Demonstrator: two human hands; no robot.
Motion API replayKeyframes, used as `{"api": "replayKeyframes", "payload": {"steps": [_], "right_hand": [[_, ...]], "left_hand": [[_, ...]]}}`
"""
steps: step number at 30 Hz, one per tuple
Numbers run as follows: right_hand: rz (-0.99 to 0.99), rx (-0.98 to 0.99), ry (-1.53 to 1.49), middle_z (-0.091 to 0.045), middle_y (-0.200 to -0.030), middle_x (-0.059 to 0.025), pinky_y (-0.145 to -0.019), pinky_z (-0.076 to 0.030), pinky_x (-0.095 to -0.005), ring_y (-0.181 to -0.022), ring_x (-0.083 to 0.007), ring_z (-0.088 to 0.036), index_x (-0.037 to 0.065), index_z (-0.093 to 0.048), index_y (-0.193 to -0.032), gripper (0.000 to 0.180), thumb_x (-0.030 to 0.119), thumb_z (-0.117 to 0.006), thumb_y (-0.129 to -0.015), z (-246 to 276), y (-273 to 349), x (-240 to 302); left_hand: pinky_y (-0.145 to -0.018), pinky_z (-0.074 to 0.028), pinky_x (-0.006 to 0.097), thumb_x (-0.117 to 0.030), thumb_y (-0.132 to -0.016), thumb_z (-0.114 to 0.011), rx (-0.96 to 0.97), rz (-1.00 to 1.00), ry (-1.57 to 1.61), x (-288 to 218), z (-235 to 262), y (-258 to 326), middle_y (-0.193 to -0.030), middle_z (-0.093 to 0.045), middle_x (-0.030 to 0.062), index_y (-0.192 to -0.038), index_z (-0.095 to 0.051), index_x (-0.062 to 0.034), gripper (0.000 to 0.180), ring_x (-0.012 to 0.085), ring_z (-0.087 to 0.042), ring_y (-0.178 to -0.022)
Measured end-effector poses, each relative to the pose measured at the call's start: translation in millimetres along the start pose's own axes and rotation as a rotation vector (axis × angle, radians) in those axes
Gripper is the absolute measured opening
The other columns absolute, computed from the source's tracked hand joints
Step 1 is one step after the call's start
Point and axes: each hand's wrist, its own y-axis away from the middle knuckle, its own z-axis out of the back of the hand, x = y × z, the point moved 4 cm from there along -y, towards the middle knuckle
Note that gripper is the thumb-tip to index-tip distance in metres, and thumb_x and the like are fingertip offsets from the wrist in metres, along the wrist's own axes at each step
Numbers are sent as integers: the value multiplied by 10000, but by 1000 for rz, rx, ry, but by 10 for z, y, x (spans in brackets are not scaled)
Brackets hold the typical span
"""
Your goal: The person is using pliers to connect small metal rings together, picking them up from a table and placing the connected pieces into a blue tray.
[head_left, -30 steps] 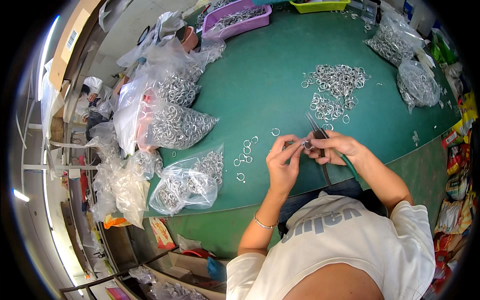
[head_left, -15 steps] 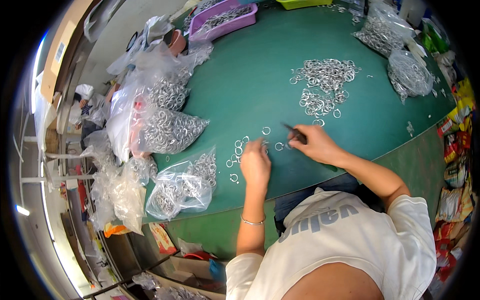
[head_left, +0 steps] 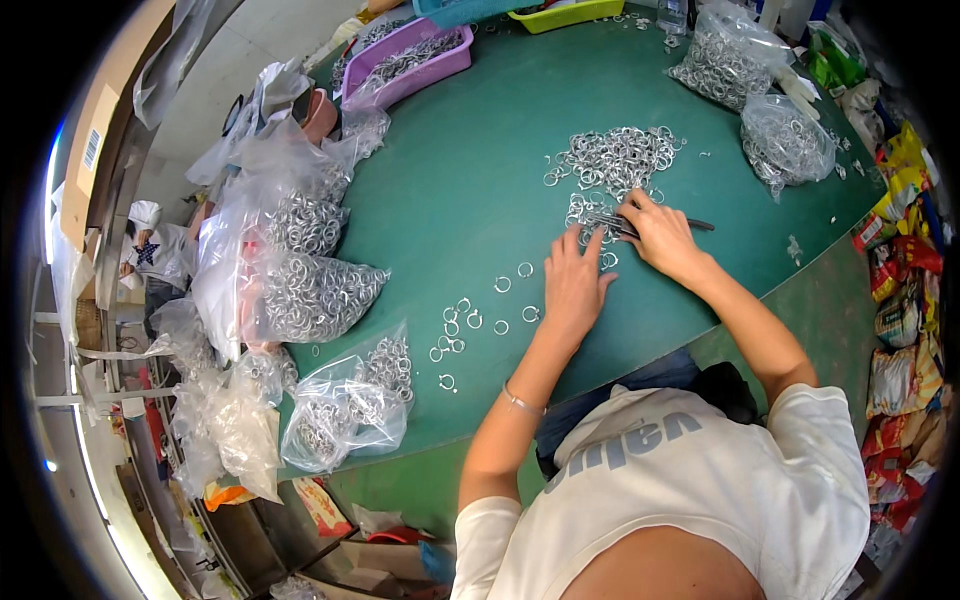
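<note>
Silvery metal rings, some with small tabs like retaining rings, lie in a pile point(head_left: 622, 158) on the green table. My right hand point(head_left: 660, 238) is closed round a slim dark tool point(head_left: 698, 224), its kind unclear, at the near end of the pile. The tool's narrow end points left, over the rings. Beside it, my left hand point(head_left: 575, 283) has its fingers stretched out, the fingertips at the pile's near-left edge. Whether they touch a ring cannot be made out. Several loose rings point(head_left: 474, 321) are scattered left of this hand.
Clear plastic bags of rings crowd the left side, including a full bag point(head_left: 318, 290) and a flatter bag point(head_left: 345, 418). More ring bags point(head_left: 787, 145) stand at the far right. A purple basket point(head_left: 440, 68) and a yellow-green tray point(head_left: 570, 16) sit at the back.
Both hands have moved away from me to the pile's near end, the left also rightward. More loose rings show where the hands were. A blue container has come into view at the back.
</note>
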Motion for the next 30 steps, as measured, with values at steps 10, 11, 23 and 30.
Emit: {"api": "replayKeyframes", "payload": {"steps": [10, 11, 23, 30], "right_hand": [[-276, -68, -509, -542, -637, -181, -547, -384, -383, -558, -313, -502, -34, -508, -751, 197, 145, -573, -804, 302, -115, -277], [-267, -43, -449, -537, -635, -177, -544, -385, -377, -557, -291, -504, -35, -509, -752, 203, 149, -578, -803, 298, -144, -291], [-257, 146, -918, -551, -686, -12, -601, -413, -266, -637, -86, -496, -21, -590, -858, 146, 89, -624, -769, 233, -66, -358], [-314, 133, -552, -588, -724, -44, -571, -408, -233, -640, -81, -509, -26, -592, -848, 123, 68, -616, -773, 351, -143, -290]], "left_hand": [[-561, -448, 231, 9, -803, -547, -202, 249, 509, 405, 80, 42, -844, -595, 83, -865, -588, 24, 75, 158, -588, -684], [-573, -448, 223, 0, -810, -551, -187, 336, 701, 452, 50, 24, -838, -606, 78, -857, -591, 26, 67, 140, -584, -700], [-795, -472, 236, -53, -859, -507, -73, 565, 1198, 396, -38, -154, -993, -618, 100, -1054, -568, 44, 226, 149, -590, -934], [-883, -441, 288, 13, -842, -493, -189, 391, 1176, 363, -80, -269, -1161, -523, 153, -1166, -474, 64, 329, 211, -501, -1100]]}}
